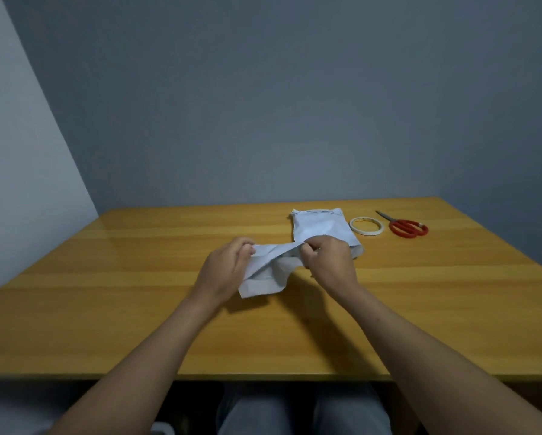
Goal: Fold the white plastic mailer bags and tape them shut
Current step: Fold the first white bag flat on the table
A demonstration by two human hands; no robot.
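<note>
The folding step is going on now, and no tape is on this bag yet. Both hands hold one white mailer bag (268, 277) up over the middle of the table (131, 277). The left hand (228, 266) has its fingers curled round the left end of the bag. The right hand (330, 259) pinches the right end with bent fingers. The top edge is pulled tight between the two hands, and the rest of the bag hangs down, all crumpled, with its low corner close to the wood; I cannot tell if it touches. I think the next move is to lay the bag down flat, fold one side over and press the fold hard. Then one hand has to hold the fold down while the other gets the tape. The bag is thin and floppy, so it may pop open again. More white bags lie in a pile (319, 227) on the far side, just behind the right hand. The tape roll (366, 232) lies right of the pile, and the red scissors (403, 227) lie right of the tape. Both are close enough to reach, but the right hand would have to let go first. Nothing lies on the wood under the hands, so there is room to fold.
</note>
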